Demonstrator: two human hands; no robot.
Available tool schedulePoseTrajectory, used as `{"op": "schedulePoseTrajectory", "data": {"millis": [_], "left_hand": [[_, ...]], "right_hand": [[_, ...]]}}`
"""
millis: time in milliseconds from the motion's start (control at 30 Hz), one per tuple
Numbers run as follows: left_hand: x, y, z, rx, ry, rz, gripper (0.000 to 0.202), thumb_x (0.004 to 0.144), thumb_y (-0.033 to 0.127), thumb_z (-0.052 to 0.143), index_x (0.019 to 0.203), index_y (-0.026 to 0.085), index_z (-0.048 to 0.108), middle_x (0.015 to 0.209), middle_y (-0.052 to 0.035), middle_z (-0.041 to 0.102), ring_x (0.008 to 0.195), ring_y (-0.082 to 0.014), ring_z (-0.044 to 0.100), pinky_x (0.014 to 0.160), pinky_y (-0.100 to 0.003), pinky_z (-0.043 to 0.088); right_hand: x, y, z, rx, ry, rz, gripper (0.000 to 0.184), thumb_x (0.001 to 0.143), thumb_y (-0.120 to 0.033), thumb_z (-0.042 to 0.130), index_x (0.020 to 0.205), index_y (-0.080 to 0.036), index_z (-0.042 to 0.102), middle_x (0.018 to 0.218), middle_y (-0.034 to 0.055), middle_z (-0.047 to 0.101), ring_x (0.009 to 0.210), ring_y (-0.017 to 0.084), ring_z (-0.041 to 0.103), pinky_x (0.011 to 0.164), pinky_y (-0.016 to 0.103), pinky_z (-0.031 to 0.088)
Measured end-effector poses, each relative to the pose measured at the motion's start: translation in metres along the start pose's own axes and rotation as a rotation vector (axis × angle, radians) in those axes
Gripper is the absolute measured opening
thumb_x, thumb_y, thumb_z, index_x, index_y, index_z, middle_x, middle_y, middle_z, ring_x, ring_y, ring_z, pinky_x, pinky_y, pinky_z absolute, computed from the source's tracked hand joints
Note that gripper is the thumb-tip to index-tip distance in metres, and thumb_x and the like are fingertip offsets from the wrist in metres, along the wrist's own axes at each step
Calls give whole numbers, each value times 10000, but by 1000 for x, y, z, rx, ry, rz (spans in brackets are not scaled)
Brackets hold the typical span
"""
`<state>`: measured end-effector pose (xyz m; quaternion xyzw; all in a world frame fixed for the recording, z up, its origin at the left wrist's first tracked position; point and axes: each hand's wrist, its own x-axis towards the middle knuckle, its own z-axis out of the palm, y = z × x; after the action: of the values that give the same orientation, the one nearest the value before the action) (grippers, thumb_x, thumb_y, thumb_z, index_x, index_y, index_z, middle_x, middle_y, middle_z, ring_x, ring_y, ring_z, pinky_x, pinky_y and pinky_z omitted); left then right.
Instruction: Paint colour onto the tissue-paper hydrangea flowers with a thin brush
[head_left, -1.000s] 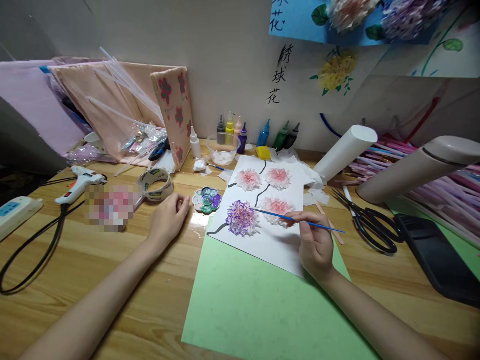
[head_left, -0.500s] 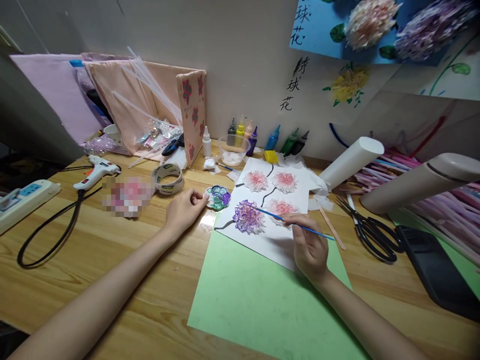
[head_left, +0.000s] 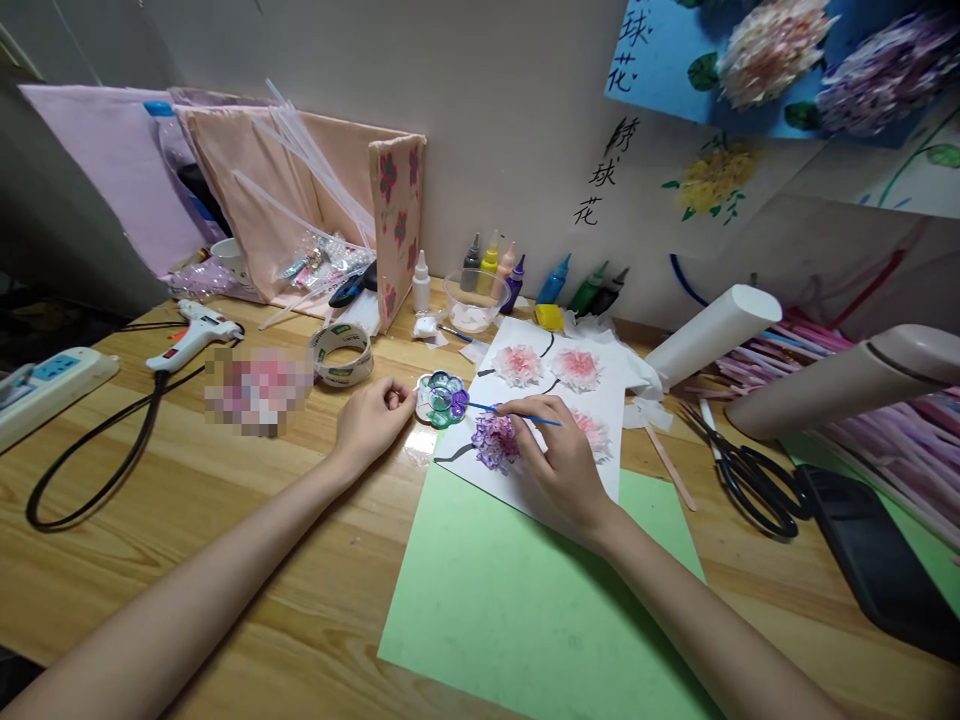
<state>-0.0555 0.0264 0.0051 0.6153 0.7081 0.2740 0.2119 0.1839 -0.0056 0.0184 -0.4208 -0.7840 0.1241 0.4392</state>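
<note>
My right hand [head_left: 556, 462] pinches a thin blue paintbrush [head_left: 517, 413] whose tip reaches into the flower-shaped paint palette [head_left: 441, 397]. The hand lies over a white sheet [head_left: 551, 430] bearing a purple tissue flower [head_left: 493, 441] and pink tissue flowers [head_left: 519, 364], and partly covers the purple one. My left hand [head_left: 371, 421] rests on the wooden table, fingers curled, its fingertips at the palette's left edge. The white sheet lies on a green sheet [head_left: 540, 600].
Paint bottles [head_left: 517, 280] and a clear bowl [head_left: 472, 298] stand by the wall. A tape roll [head_left: 341, 352], glue gun [head_left: 187, 337] and power strip [head_left: 45, 382] lie at left. Scissors [head_left: 750, 478], a white tube [head_left: 712, 335], a lamp arm [head_left: 847, 378] and a black device [head_left: 877, 550] sit at right.
My right hand moved left across the white sheet, taking the brush tip from the purple flower to the palette. The left hand stayed beside the palette.
</note>
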Motion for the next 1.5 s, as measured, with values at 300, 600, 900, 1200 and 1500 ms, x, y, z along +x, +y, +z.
{"op": "schedulePoseTrajectory", "data": {"millis": [300,600,900,1200,1500], "left_hand": [[1,-4,2,4,5,17,240,838,422,575,764,199,627,630,36,577,613,-140,539,528,-239,275],[-28,8,-7,-13,26,238,240,909,403,503,850,194,606,775,4,632,654,-144,546,603,-251,353],[-52,11,2,-314,-329,116,266,839,420,573,969,193,621,885,-22,655,765,-172,592,692,-280,456],[-55,13,4,-398,-292,52,340,789,460,624,974,176,631,973,-64,671,865,-208,631,738,-318,501],[-59,15,10,-528,-319,-42,367,737,439,677,964,155,623,918,-65,662,807,-185,633,609,-257,509]], "right_hand": [[0,-3,-6,14,98,-57,179,944,-170,481,1024,-241,624,925,32,681,908,196,601,786,356,495],[-37,16,-24,226,495,142,175,952,-264,468,912,-223,632,868,27,632,859,190,617,798,363,484],[-63,16,-22,410,606,414,175,933,-354,510,879,-218,607,873,13,590,766,153,572,736,325,455],[-62,15,-21,385,599,339,160,956,-315,491,910,-229,618,887,6,577,774,141,574,716,303,459],[-58,18,-22,454,591,419,152,958,-326,469,920,-227,578,876,8,559,753,138,551,713,308,439]]}}
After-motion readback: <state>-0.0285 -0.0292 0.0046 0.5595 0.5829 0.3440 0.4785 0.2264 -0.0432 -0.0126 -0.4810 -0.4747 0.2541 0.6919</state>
